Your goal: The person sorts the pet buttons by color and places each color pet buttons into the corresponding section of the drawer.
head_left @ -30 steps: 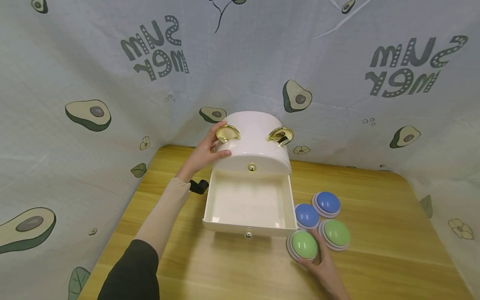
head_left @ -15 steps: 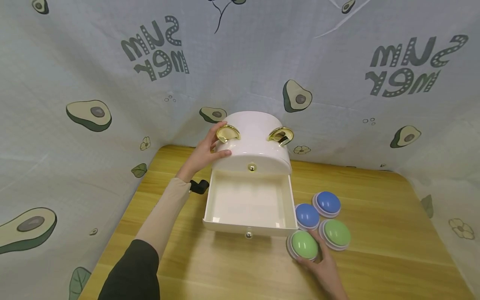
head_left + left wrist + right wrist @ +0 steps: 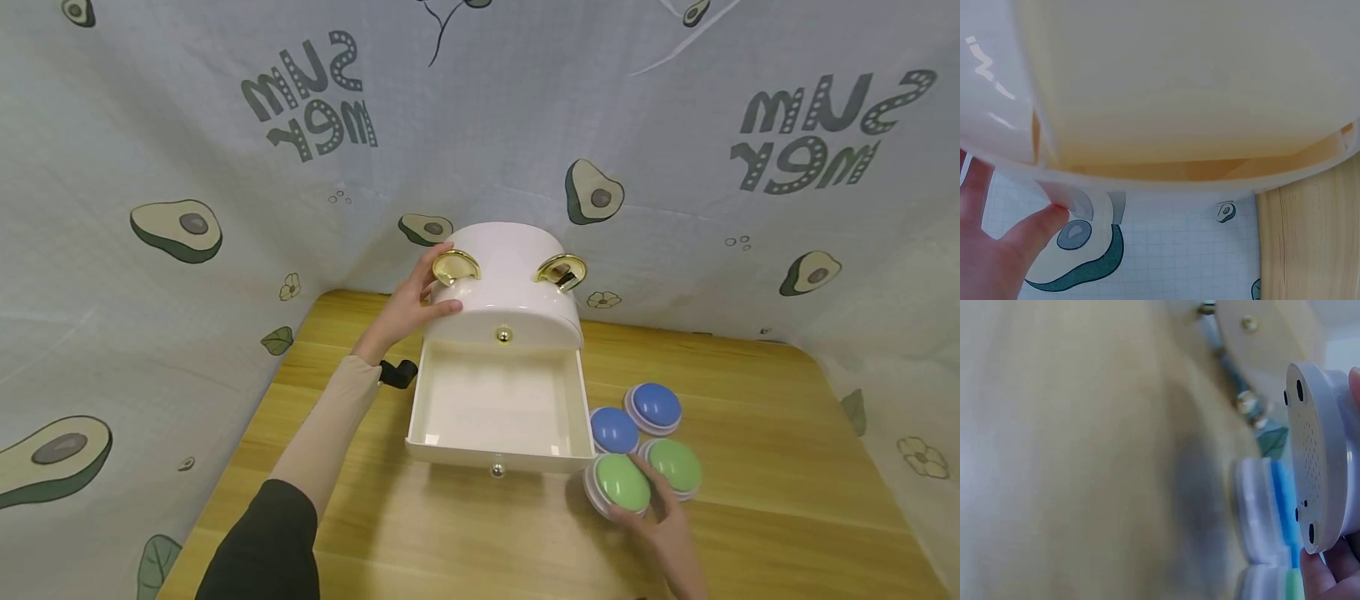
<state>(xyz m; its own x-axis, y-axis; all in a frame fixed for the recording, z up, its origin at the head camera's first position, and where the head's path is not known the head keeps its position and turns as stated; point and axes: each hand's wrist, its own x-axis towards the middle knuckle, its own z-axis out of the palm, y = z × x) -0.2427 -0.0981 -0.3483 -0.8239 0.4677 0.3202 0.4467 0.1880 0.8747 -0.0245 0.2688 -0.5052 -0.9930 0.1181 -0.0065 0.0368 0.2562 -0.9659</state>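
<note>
In the head view, a white drawer box (image 3: 506, 271) with gold ears stands at the back of the table. My left hand (image 3: 403, 310) grips its upper left side, thumb in front and fingers by the gold ear (image 3: 456, 267). The lower drawer (image 3: 497, 408) is pulled out with nothing inside. My right hand (image 3: 663, 525) holds a green push button (image 3: 622, 483) by its white base, right of the drawer's front corner. In the right wrist view the button's underside (image 3: 1315, 456) shows, tilted and raised over the table, with small holes and dark feet.
Beside the held button lie another green button (image 3: 674, 465) and two blue buttons, a nearer one (image 3: 614, 431) and a farther one (image 3: 656, 407). A printed cloth (image 3: 495, 125) hangs behind the wooden table (image 3: 720, 392).
My right hand has raised the green button off the table and shifted it slightly right and away from me. My left hand and the drawer box stay where they were.
</note>
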